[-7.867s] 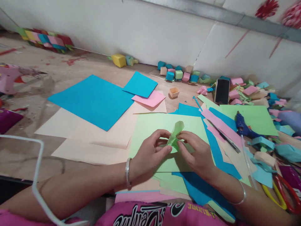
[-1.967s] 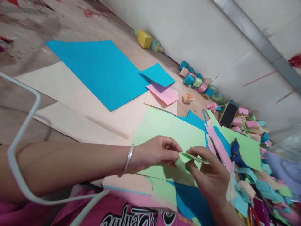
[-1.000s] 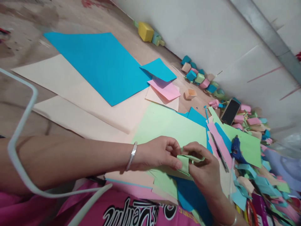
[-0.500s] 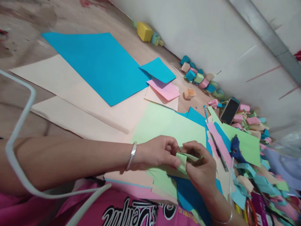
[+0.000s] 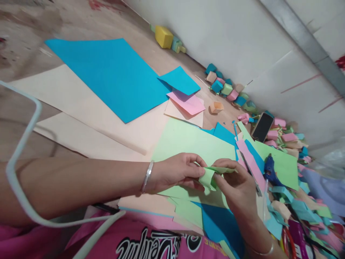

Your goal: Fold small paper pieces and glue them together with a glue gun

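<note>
A small folded piece of light green paper [image 5: 209, 178] is held between my two hands, above a large light green sheet [image 5: 192, 138]. My left hand [image 5: 179, 172] pinches its left edge between thumb and fingers. On the other side, my right hand [image 5: 237, 183] grips the paper, with the thumb inside the fold and the fingers curled behind it. Part of the paper is hidden by the right fingers. Under my forearms lie more sheets, among them a blue sheet [image 5: 219, 223] and a peach sheet [image 5: 147, 205].
A large blue sheet [image 5: 107, 75] lies at the upper left over cream sheets. Small paper boxes [image 5: 217, 85] line the wall. To the right are a phone [image 5: 262, 126], a blue glue gun [image 5: 270, 169] and a pile of paper pieces. A white cable or tube [image 5: 20, 190] crosses the lower left.
The green paper has turned in my hands, its top flap now flatter. My right hand has shifted slightly right, and more of my left fingers show beneath the thumb.
</note>
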Tool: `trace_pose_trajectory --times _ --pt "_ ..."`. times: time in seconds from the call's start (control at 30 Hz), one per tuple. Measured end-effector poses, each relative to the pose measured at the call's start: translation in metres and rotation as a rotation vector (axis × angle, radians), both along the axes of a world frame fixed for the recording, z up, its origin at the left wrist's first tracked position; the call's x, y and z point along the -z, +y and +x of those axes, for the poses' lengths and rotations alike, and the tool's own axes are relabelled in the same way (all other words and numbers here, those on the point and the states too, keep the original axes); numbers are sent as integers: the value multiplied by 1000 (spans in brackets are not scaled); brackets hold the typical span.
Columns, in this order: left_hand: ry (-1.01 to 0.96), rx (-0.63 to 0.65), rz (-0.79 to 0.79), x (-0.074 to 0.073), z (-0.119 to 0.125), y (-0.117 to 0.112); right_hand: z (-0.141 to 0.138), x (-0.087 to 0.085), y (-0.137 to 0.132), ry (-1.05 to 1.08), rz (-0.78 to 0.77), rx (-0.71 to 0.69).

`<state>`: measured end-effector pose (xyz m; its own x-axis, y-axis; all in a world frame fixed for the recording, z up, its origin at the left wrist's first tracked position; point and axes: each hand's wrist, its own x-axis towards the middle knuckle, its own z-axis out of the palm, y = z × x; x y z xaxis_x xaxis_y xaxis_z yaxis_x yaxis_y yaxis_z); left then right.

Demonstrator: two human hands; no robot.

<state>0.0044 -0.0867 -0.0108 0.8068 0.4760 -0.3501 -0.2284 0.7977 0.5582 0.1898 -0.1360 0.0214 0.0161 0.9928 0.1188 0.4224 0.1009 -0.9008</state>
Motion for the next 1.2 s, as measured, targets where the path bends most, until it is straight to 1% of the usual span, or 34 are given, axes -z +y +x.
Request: trace_pose_trajectory --times 0.13,0.23,0.33,0.43,0.5,0.57,0.7,0.77,0.9,1.07,1.2 --pt "14 -2 -14 -1 0 1 5 3 0 -86 100 7" --pt "50 -2 16 -2 -1 1 4 3 -1 -143 148 8" --pt "7 13 20 -3 -2 2 1 1 -3 -180 174 12" --pt "-34 39 -14 -2 -3 3 -1 -1 -4 -146 202 -22" --pt "-20 53 -34 -2 -3 3 -1 -1 -5 -106 236 -63" --pt "-2 52 -63 -2 -3 4 0 1 -6 -93 280 -74" --pt "-3 47 -111 -1 -3 4 2 5 -7 -62 343 23" --pt "-6 54 -115 -1 -3 5 2 6 -7 -40 349 36" --pt "4 24 -113 -2 -2 4 3 2 -4 -109 303 -27" --pt "3 0 -105 -2 -2 3 10 -9 0 -312 238 -157" --pt "-3 1 -104 -2 -2 3 16 -19 3 -415 201 -264"
